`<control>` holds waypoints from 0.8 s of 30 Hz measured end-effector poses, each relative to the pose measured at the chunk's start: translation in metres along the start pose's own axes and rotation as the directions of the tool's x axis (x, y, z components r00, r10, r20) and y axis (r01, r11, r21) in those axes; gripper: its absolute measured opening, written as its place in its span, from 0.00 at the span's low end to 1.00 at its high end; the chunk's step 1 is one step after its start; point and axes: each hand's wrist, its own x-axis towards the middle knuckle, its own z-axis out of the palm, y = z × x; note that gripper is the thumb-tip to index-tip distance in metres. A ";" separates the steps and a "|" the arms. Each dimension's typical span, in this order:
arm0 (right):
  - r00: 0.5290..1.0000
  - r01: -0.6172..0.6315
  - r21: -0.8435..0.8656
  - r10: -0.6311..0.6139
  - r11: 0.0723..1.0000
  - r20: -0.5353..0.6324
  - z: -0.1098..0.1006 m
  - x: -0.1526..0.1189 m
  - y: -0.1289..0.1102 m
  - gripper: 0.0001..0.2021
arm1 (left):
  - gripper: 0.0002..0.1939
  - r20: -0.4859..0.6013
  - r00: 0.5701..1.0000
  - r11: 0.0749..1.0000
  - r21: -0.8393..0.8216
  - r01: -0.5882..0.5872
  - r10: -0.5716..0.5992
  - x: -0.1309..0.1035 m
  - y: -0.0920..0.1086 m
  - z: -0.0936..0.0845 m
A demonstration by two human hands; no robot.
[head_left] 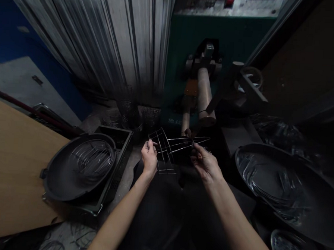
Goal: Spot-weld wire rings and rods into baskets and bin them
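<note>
Between my two hands is a wire frame [164, 149] of thin metal rods, held above my dark lap. My left hand [149, 154] pinches its left side. Fingers of my right hand [205, 160] are closed at the right end, where several long rods converge. Just beyond the frame stands a green machine [177, 66] with a thick upper metal cylinder [204, 91] and a thinner lower bar [186, 118]. The wire frame is in front of the lower bar; whether they touch I cannot tell.
A black basin [65, 183] with wire rings [94, 156] rests on a crate [125, 149] at left. Another black basin [320, 200] at right holds bent wires [275, 190]. Below it is a bowl of small metal pieces [289, 249]. Wire bundles [130, 113] stand behind.
</note>
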 end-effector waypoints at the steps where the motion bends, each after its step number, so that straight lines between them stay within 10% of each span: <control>1: 1.000 -0.001 0.002 0.001 1.000 0.008 0.001 0.000 0.000 0.12 | 0.23 0.004 1.000 1.000 -0.002 0.007 -0.007 0.000 0.002 0.000; 19: 0.998 0.062 -0.025 -0.062 0.998 0.016 -0.024 -0.007 0.000 0.18 | 0.17 -0.007 0.996 0.987 -0.134 0.092 -0.094 0.017 0.006 0.009; 24: 0.945 0.305 -0.367 -0.233 0.879 0.229 -0.019 -0.039 0.005 0.17 | 0.18 -0.018 0.997 0.994 -0.081 0.068 -0.070 0.017 0.008 0.010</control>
